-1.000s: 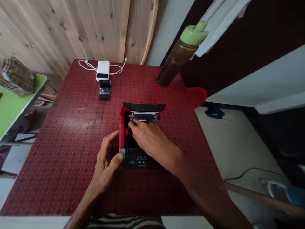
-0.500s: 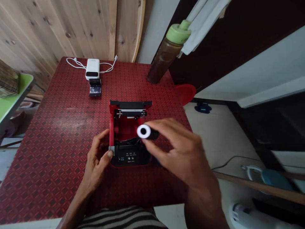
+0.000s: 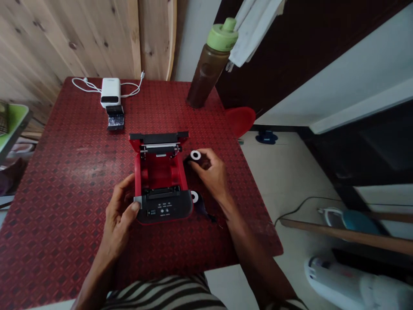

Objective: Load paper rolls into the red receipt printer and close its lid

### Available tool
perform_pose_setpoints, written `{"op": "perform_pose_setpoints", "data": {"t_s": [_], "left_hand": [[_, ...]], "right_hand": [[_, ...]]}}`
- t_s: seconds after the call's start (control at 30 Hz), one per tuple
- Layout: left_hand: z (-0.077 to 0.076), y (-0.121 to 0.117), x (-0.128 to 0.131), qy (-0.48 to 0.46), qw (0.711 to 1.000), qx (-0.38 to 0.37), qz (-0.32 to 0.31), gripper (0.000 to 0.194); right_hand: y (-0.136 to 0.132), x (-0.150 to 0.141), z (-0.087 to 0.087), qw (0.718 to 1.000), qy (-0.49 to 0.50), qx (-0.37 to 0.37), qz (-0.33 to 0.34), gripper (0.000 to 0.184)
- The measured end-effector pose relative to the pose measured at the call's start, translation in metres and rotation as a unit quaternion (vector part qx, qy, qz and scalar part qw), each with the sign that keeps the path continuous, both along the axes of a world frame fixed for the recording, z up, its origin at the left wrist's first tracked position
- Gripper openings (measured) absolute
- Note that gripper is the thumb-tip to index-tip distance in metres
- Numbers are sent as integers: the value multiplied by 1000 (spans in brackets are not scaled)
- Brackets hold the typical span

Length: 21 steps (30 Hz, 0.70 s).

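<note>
A small red and black printer (image 3: 160, 181) sits open on the red patterned table (image 3: 64, 181), its red bay bare and its lid tilted back. My left hand (image 3: 121, 211) grips the printer's left front corner, thumb on a grey tab. My right hand (image 3: 211, 172) rests on the table just right of the printer, fingers closed round a black roll with a white core (image 3: 194, 156). A second black roll with a white core (image 3: 196, 199) lies on the table beside the printer's right front corner.
A white power bank (image 3: 109, 91) with a white cable and a small black device (image 3: 115, 119) lie at the far left of the table. A brown bottle with a green cap (image 3: 209, 64) stands at the far edge. A red stool (image 3: 240, 119) sits past the right edge.
My right hand lifted a black roll out of the printer's bay and carried it down to the table on the printer's right. My left hand kept its grip. The view panned right.
</note>
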<state>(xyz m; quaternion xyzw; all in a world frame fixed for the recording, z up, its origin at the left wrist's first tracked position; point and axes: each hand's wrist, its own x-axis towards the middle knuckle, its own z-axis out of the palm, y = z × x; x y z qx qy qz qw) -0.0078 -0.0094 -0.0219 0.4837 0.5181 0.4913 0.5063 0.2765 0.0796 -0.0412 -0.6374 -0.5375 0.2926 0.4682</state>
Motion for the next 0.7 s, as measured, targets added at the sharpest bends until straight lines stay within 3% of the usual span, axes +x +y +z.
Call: {"op": "perform_pose_setpoints", "data": {"t_s": [0.17, 0.27, 0.33, 0.43, 0.47, 0.53, 0.63, 0.7], "left_hand": [[0, 0, 0, 2, 1000, -2, -3, 63], [3, 0, 0, 11, 1000, -4, -2, 63], [5, 0, 0, 12, 1000, -6, -2, 63], [6, -1, 1, 5, 1000, -10, -4, 63], [6, -1, 1, 4, 1000, -13, -5, 63], [5, -2, 0, 2, 1000, -22, -3, 62], [3, -2, 0, 2, 1000, -25, 3, 63], [3, -2, 0, 8, 1000, -22, 4, 63]], "right_hand": [[-1, -2, -5, 998, -28, -28, 44, 31], [-7, 6, -3, 997, -45, -40, 52, 41], [-20, 15, 2, 996, -60, -47, 48, 47], [-52, 27, 16, 992, -87, -63, 59, 29], [-64, 28, 21, 990, -96, -72, 79, 23], [-85, 26, 26, 981, -113, -85, 133, 30], [-103, 10, 21, 978, -123, -64, 153, 45], [-105, -3, 13, 984, -122, -27, 128, 39]]}}
